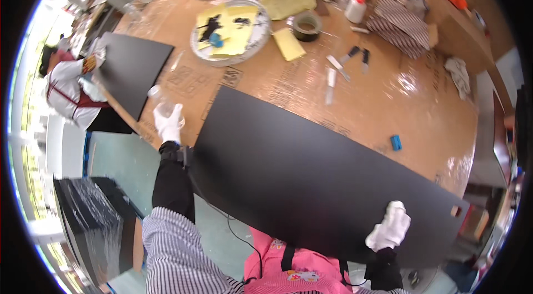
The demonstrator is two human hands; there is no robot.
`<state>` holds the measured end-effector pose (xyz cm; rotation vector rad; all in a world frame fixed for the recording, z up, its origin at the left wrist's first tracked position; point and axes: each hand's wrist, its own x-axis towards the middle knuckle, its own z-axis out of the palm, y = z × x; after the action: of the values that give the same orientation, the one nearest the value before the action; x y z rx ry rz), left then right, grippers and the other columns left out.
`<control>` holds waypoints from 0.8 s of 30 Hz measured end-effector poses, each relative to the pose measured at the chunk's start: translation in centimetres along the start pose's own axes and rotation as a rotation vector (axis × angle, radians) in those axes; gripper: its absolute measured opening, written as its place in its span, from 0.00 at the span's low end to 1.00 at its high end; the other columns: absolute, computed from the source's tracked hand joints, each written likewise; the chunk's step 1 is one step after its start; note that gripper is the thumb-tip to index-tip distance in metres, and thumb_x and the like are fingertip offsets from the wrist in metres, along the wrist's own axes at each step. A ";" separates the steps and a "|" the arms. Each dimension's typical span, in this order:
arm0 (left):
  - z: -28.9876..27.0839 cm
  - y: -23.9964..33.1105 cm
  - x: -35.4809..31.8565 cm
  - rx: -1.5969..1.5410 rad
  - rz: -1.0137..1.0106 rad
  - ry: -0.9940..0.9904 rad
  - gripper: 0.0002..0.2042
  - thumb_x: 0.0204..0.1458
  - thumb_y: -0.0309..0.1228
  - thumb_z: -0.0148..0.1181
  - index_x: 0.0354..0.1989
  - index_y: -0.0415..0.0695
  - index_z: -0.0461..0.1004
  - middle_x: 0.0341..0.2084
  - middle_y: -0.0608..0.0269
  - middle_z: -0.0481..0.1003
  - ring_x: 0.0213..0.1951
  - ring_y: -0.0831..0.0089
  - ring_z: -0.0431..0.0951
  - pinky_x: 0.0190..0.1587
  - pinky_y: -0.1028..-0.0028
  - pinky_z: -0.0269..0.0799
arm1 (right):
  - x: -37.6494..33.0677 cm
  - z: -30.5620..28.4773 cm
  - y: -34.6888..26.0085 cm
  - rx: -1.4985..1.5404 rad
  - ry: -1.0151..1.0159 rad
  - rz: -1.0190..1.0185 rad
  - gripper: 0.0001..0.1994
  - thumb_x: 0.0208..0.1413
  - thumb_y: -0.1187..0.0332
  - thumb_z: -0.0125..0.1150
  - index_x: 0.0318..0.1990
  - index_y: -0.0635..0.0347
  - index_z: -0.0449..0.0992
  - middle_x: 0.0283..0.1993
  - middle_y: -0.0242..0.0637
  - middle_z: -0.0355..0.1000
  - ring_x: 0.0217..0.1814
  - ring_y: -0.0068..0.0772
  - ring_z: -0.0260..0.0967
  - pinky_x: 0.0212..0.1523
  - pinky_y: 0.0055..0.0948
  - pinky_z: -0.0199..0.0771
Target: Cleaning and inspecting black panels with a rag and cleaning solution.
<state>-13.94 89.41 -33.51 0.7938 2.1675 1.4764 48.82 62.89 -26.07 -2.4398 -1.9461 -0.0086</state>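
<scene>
The large black panel (311, 177) lies flat on the brown tabletop (388, 99), with its near long edge hanging over the tabletop's edge toward the person. The left hand (168, 122), in a white glove, is at the far left corner of the panel, beside a small clear plastic cup (157, 97); whether its grip is closed on the cup or only touches it, I cannot tell. The right hand (390, 228), also in a white glove, rests on the near right part of the panel, fingers curled down on the surface, pressing and not pinching the edge as far as I can see.

To handle such a wide sheet well, I judge that both hands should stay far apart, near opposite ends, and move together so the panel does not twist. It should slide flat and slowly, because the knives (347, 61) and the tape roll (306, 26) lie just beyond its far edge.
</scene>
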 end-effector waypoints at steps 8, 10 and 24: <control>-2.2 8.2 -17.8 -0.256 0.379 -0.652 0.31 0.57 0.16 0.65 0.70 0.42 0.66 0.58 0.60 0.76 0.58 0.66 0.79 0.64 0.64 0.76 | -1.7 1.6 3.1 0.499 -0.261 -0.247 0.21 0.36 0.70 0.67 0.44 0.47 0.81 0.42 0.37 0.78 0.41 0.50 0.78 0.40 0.46 0.78; -0.7 10.7 -25.6 -0.232 0.469 -0.855 0.32 0.54 0.15 0.61 0.71 0.41 0.65 0.57 0.58 0.77 0.59 0.62 0.78 0.65 0.60 0.74 | -1.2 0.4 7.8 0.506 -0.265 -0.188 0.19 0.34 0.70 0.67 0.40 0.47 0.79 0.41 0.36 0.77 0.39 0.51 0.78 0.38 0.47 0.79; 21.7 18.3 -62.0 0.572 0.611 -1.342 0.40 0.43 0.48 0.81 0.66 0.46 0.73 0.56 0.53 0.81 0.57 0.57 0.83 0.61 0.62 0.78 | -9.6 6.5 38.2 0.286 0.195 0.494 0.20 0.55 0.69 0.69 0.57 0.49 0.78 0.49 0.45 0.70 0.49 0.53 0.72 0.50 0.45 0.76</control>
<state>50.58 69.50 -23.76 1.9885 1.2271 0.1414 83.93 45.20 -33.23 -2.5325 -1.1432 0.0356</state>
